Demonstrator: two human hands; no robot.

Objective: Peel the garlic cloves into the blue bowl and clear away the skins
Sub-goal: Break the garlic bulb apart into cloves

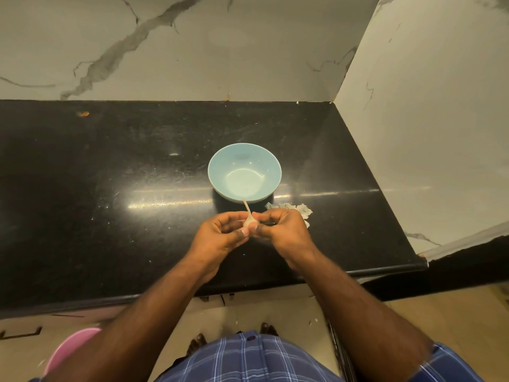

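Observation:
A pale garlic bulb (250,221) with a long dry stem pointing up toward the bowl is held between both hands above the black counter. My left hand (224,232) grips it from the left, thumb under it. My right hand (281,230) pinches it from the right with curled fingers. The blue bowl (220,172) stands just beyond the hands and looks empty. A small heap of white garlic skins (301,209) lies on the counter right of the bowl, partly hidden behind my right hand.
The black stone counter (110,202) ends at a marble wall behind and another on the right. Its front edge runs below my wrists. A pink tub (68,351) sits on the floor at lower left. Small skin flecks dot the counter.

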